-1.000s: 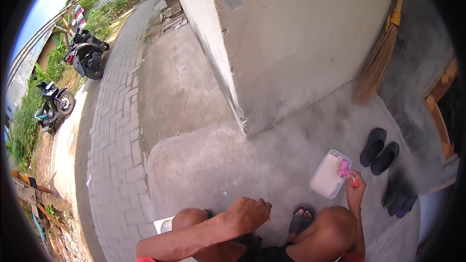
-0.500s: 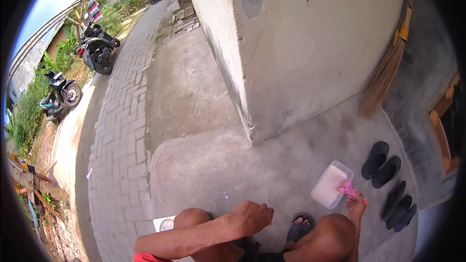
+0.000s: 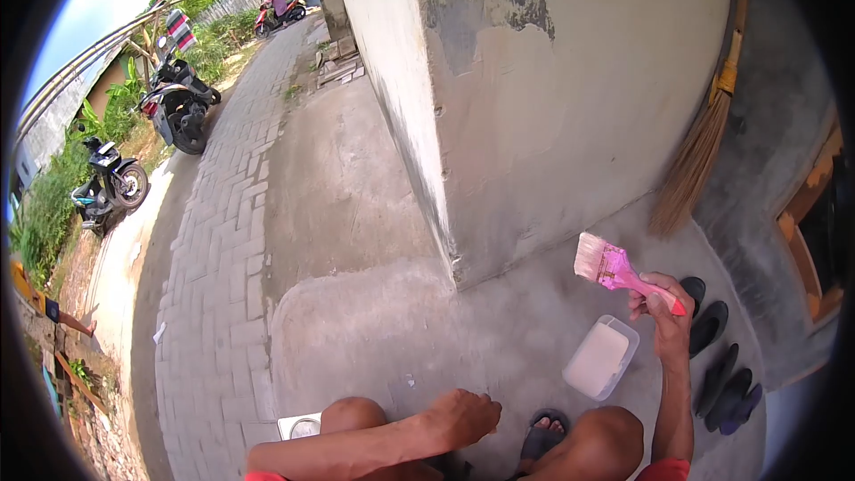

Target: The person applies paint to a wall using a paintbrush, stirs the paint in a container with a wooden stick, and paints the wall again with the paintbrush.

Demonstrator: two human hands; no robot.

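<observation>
My right hand is closed around the handle of a paintbrush with a pink-stained ferrule and pale bristles, which point up and left toward the wall. Below the brush, a clear plastic tub of pale, whitish paint sits on the concrete floor. My left hand is curled into a loose fist in front of my knees, its forearm lying across the left knee. Nothing shows between its fingers. The wall ahead has a patchy, peeling surface.
Several dark sandals line the floor at right. A straw broom leans by the wall. A white lidded-looking item is beside my left knee. Two parked motorbikes stand along the paved lane; farther off, a person sits on another motorbike.
My right hand has lifted the paintbrush from the tub, up toward the wall. My left hand stays closed in nearly the same place. The view has shifted slightly.
</observation>
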